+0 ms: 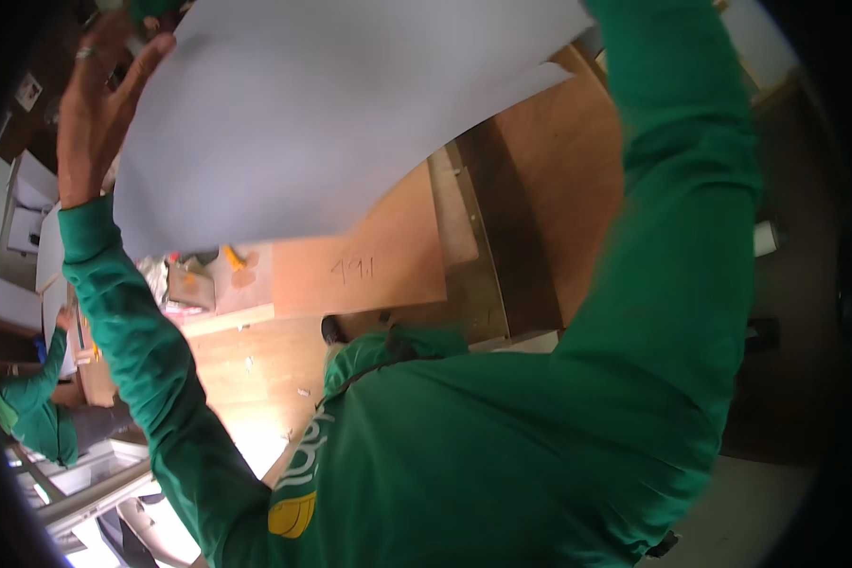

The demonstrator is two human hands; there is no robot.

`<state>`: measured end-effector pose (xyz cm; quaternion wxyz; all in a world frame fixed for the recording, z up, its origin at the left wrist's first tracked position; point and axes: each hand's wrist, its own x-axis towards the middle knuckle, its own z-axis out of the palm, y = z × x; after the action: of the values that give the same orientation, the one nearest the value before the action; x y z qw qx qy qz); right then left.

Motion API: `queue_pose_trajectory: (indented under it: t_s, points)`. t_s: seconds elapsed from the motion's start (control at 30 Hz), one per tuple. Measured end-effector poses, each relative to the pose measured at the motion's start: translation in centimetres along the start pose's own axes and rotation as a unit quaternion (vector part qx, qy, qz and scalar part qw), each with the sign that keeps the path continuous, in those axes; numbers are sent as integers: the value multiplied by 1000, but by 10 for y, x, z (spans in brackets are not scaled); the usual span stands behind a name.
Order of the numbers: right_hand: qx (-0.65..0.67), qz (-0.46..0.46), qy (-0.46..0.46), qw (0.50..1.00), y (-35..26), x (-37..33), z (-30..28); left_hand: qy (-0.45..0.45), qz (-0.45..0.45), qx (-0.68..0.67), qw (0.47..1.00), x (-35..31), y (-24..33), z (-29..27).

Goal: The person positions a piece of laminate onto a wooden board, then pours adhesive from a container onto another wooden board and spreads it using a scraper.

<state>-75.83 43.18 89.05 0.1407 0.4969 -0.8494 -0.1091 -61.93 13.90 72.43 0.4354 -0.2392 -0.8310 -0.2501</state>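
A: Which step is in hand?
B: Handling the big pale sheet (284, 123), I'd say. It fills top centre, arms up on both sides.

A: Grip?
B: Left hand (95, 123), upper left, is at the sheet's left edge, thumb spread from the fingers. Can't tell if it's pinching or just steadying. Right hand is past the top of the frame, grip unknown; only its sleeve (682, 123) shows, upper right.

A: Next move calls for?
B: My read: both sides moved together, sheet kept flat. Its lower edge bows, so it probably flexes and could crease.

A: What's around?
B: Brown board (360, 279) with handwriting, centre, partly behind the sheet. Wood panel (568, 170) right of it. Yellow item (234, 257) and small box (191, 287) left of the board. Co-worker (38, 417) at lower left.

A: In the way?
B: Sheet itself blocks the view. Panel sits close to its right corner, possible snag.
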Motion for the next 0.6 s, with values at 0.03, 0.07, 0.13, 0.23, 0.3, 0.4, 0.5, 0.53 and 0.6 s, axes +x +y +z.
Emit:
queue_pose_trajectory:
  t_s: [0.03, 0.07, 0.13, 0.23, 0.3, 0.4, 0.5, 0.53, 0.6]
  points:
    - [9, -17, 9, 1000, 2, -4, 2, -53, -70, -72, 994, -3, -7, 9]
    - [19, -35, 17, 999, 3, -10, 7, -107, -137, -142, 975, -5, -12, 20]
    - [34, -55, 58, 996, 25, -27, 21, -186, -172, -46, 966, 2, 6, 37]
    - [71, -18, 108, 991, 33, -41, 45, -205, -135, -29, 969, 18, 14, 41]
    - [74, 12, 180, 981, 41, -57, 62, -223, -112, 12, 968, 28, 16, 46]
    - [1, 46, 421, 906, 36, -82, 98, -245, -82, -32, 966, 47, 22, 53]
    - [-10, 122, 648, 751, 6, -125, 182, -244, -90, -21, 965, 48, 5, 57]
    - [44, 164, 690, 704, -7, -142, 235, -250, -98, -16, 963, 47, -4, 56]
    - [214, 261, 688, 642, -39, -167, 364, -267, -97, -2, 959, 51, -16, 59]
